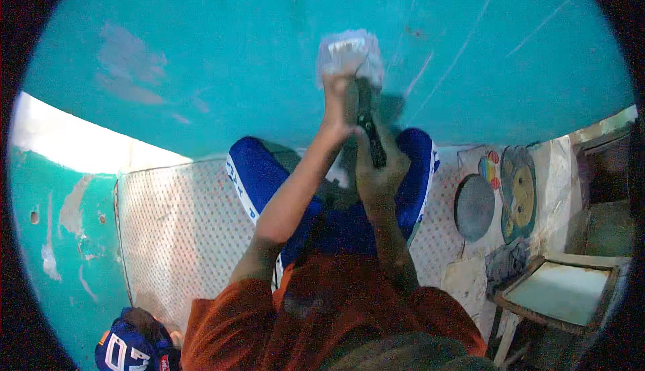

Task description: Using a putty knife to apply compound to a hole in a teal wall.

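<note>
Both my hands are on a tool with a long black handle (365,112) and a pale, whitish head (349,48), held up close to a turquoise wall (235,42). Motion blurs the head, so its exact kind does not show. My left hand (340,99) is closed at the upper part of the tool, just below the head. Lower down, my right hand (381,173) wraps round the bottom end of the black handle. A dark shadow falls on the wall to the right of the tool.
My knees in blue trousers (252,169) are bent on either side, over a dotted tile floor (168,216). To the right are a round grey disc (474,207), a mat with an animal face (519,193) and a wooden-framed stool (561,290). A person in dark blue (138,341) is at lower left.
</note>
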{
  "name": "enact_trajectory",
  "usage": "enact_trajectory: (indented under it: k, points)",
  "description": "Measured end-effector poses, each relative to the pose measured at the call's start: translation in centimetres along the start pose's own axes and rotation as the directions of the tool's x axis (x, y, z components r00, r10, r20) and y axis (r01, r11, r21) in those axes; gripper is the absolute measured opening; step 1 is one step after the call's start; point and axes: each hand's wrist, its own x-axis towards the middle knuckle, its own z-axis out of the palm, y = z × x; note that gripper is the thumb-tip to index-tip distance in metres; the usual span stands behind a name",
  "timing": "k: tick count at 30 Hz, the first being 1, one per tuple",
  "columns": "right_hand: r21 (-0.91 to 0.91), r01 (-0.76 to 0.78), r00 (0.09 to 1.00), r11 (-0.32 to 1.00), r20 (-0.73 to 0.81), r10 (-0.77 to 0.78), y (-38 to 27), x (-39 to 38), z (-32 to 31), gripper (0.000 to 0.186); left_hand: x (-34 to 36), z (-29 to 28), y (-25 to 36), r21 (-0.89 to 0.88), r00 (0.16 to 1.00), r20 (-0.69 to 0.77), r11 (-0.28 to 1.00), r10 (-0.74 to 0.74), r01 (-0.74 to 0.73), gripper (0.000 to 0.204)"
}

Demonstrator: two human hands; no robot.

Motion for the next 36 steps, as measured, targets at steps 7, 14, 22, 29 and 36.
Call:
enact_trajectory:
  k: [7,14,22,29,36]
  points:
    - [0.057,-0.23,0.97,0.971,0.096,0.224,-1.8,0.4,-0.4,0.032,0.7,0.7,0.4,-0.296,0.98,-0.019,0.937,-0.199,0.184,0.024]
    - [0.148,-0.136,0.991,0.98,0.023,0.134,-1.3,1.0,-0.2,0.032,-0.4,1.0,0.9,-0.06,0.986,-0.103,0.99,-0.133,0.127,0.019]
    - [0.063,-0.139,0.99,0.988,0.036,0.137,-0.4,0.4,-0.6,0.032,1.3,1.0,-0.3,0.0,0.999,-0.025,1.0,0.024,-0.024,0.022]
    - [0.456,-0.539,0.817,0.708,0.077,0.572,-3.6,2.4,-0.7,0.031,1.3,1.0,-0.2,-0.019,0.999,0.01,0.999,-0.037,0.038,0.016]
    - [0.084,-0.12,0.993,0.989,0.011,0.12,-1.4,0.6,-0.4,0.032,1.4,0.6,0.2,0.267,0.999,-0.012,0.963,0.046,-0.041,0.019]
